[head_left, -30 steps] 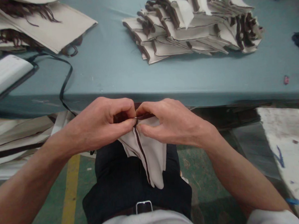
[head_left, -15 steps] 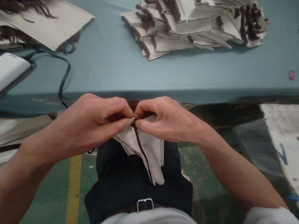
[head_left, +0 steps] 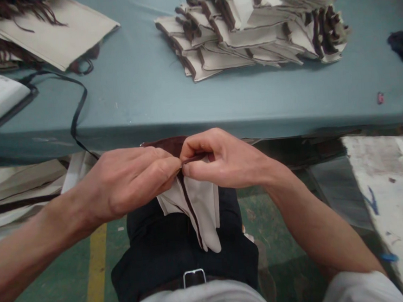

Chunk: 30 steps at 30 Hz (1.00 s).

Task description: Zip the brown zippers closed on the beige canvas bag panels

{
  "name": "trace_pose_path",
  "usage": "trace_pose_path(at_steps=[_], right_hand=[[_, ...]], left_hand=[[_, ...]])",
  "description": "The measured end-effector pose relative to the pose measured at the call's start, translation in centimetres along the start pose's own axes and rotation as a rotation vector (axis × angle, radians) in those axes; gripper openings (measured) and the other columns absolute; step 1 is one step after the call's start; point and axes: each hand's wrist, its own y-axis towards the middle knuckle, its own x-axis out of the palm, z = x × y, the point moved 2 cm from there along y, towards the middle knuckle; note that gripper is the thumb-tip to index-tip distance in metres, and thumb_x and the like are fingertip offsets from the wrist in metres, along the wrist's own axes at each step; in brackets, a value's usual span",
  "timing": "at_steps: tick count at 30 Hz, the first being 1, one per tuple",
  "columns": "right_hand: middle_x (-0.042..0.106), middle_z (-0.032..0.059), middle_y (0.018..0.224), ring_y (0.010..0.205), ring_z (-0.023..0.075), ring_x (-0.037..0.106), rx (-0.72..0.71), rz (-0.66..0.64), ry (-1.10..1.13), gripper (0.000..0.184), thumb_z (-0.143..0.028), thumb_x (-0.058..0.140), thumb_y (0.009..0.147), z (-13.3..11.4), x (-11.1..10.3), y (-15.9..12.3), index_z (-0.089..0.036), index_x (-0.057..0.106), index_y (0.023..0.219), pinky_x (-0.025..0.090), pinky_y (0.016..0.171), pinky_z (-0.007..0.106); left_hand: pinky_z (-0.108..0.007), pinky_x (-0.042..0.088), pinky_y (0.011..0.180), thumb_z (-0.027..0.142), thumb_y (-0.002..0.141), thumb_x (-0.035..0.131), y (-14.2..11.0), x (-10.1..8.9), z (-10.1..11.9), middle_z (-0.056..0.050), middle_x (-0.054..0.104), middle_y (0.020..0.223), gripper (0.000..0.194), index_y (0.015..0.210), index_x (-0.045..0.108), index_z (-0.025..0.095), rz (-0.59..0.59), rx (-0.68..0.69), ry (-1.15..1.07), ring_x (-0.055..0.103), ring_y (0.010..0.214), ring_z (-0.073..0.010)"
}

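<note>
In the head view, both hands meet over the lap (head_left: 142, 248), just in front of the counter (head_left: 142, 104), at the top of a small cream cloth (head_left: 203, 197). The right hand (head_left: 226, 160) has its grip closed: thumb and index finger pinch the cloth's upper edge beside its dark seam (head_left: 190, 200), with a rounded gap between them behind the tips. The left hand (head_left: 137, 177) is turned back-up, fingers together, and its grip is closed on the same edge (its thumb is hidden, so how it presses there I cannot tell). The two sets of fingertips touch or nearly touch at the seam. Below them the cloth hangs over the lap, narrowing to a rounded end. A brown flap (head_left: 166, 147) shows behind the left hand; whether it joins the cloth is unclear.

On the counter lie a stack (head_left: 229, 58) of brown-edged cream pieces, larger sheets (head_left: 73, 33) at the upper left, and a black cord (head_left: 79, 107) running over the edge.
</note>
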Motion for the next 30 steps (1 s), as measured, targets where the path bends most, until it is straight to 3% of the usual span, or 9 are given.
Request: trace_pose_path(at_steps=[3, 9, 12, 14, 16, 20, 24, 28, 30], right_hand=[[0.054, -0.0041, 0.069, 0.064, 0.0103, 0.046, 0.011, -0.097, 0.237, 0.013, -0.028, 0.059, 0.077, 0.5, 0.1, 0.2, -0.017, 0.063, 0.072, 0.034, 0.057, 0.024], [0.039, -0.0086, 0.056, 0.049, 0.0071, 0.027, 0.147, -0.100, 0.495, 0.015, -0.033, 0.059, 0.073, 2.4, 1.3, 0.9, -0.019, 0.059, 0.068, 0.020, 0.044, 0.022], [0.038, -0.0093, 0.056, 0.048, 0.0068, 0.027, 0.147, -0.081, 0.515, 0.013, -0.032, 0.058, 0.072, 2.8, 1.8, 1.0, -0.019, 0.058, 0.070, 0.020, 0.043, 0.022], [0.044, -0.0078, 0.060, 0.052, 0.0073, 0.035, 0.090, -0.036, 0.466, 0.010, -0.029, 0.057, 0.072, 2.7, 1.8, 0.9, -0.019, 0.058, 0.070, 0.027, 0.047, 0.021], [0.050, -0.0055, 0.066, 0.059, 0.0084, 0.043, 0.014, 0.027, 0.376, 0.008, -0.025, 0.056, 0.072, 2.3, 1.7, 0.6, -0.018, 0.059, 0.072, 0.032, 0.053, 0.021], [0.054, -0.0046, 0.068, 0.062, 0.0090, 0.046, -0.132, 0.131, 0.118, 0.009, -0.019, 0.053, 0.075, 1.5, 1.5, -0.1, -0.017, 0.062, 0.074, 0.032, 0.056, 0.023], [0.055, -0.0054, 0.065, 0.058, 0.0080, 0.044, -0.208, 0.189, -0.053, 0.010, -0.018, 0.052, 0.077, 1.0, 1.6, -0.7, -0.017, 0.063, 0.076, 0.030, 0.057, 0.024], [0.059, -0.0044, 0.068, 0.057, 0.0080, 0.045, -0.285, 0.235, -0.157, 0.013, -0.015, 0.051, 0.078, 0.8, 1.8, -1.2, -0.017, 0.064, 0.079, 0.030, 0.060, 0.026], [0.058, -0.0045, 0.068, 0.058, 0.0080, 0.045, -0.328, 0.254, -0.186, 0.013, -0.014, 0.050, 0.079, 0.7, 1.9, -1.4, -0.017, 0.063, 0.079, 0.031, 0.060, 0.026]], left_hand=[[-0.028, 0.054, 0.066, 0.013, 0.101, 0.057, -0.2, 0.0, 0.4, -0.003, 0.074, 0.087, 0.011, 0.106, 0.064, 0.019, 0.018, 0.181, 0.080, 0.070, 0.073, -0.0179], [-0.031, 0.054, 0.060, 0.007, 0.104, 0.039, 0.2, -0.2, 0.8, -0.007, 0.075, 0.088, 0.030, 0.113, 0.066, 0.017, -0.115, 0.139, 0.201, 0.072, 0.073, -0.0224], [-0.028, 0.054, 0.062, 0.008, 0.103, 0.041, 0.2, 0.0, 0.9, -0.005, 0.076, 0.090, 0.028, 0.112, 0.066, 0.019, -0.139, 0.099, 0.145, 0.073, 0.073, -0.0205], [-0.026, 0.055, 0.066, 0.010, 0.102, 0.048, 0.1, 0.1, 1.0, -0.004, 0.077, 0.093, 0.022, 0.113, 0.064, 0.021, -0.053, 0.028, 0.063, 0.074, 0.077, -0.0184], [-0.023, 0.055, 0.070, 0.009, 0.097, 0.055, -0.2, 0.3, 1.2, -0.003, 0.078, 0.095, 0.021, 0.113, 0.063, 0.020, 0.028, -0.127, 0.005, 0.074, 0.078, -0.0157], [-0.021, 0.049, 0.062, 0.014, 0.089, 0.061, -0.5, 0.4, 1.3, 0.003, 0.074, 0.085, 0.018, 0.105, 0.065, 0.020, -0.006, -0.413, -0.138, 0.069, 0.066, -0.0113], [-0.021, 0.044, 0.058, 0.022, 0.094, 0.058, -0.1, -0.2, 1.2, 0.006, 0.069, 0.076, 0.010, 0.094, 0.067, 0.020, -0.102, -0.472, -0.331, 0.062, 0.060, -0.0096], [-0.022, 0.040, 0.056, 0.027, 0.108, 0.044, 0.0, -0.4, 0.7, 0.006, 0.061, 0.067, 0.033, 0.084, 0.065, 0.019, -0.211, -0.433, -0.424, 0.055, 0.055, -0.0092], [-0.023, 0.042, 0.060, 0.029, 0.110, 0.043, -0.3, -0.2, 0.6, 0.005, 0.062, 0.070, 0.034, 0.085, 0.063, 0.019, -0.246, -0.384, -0.401, 0.057, 0.059, -0.0107]])
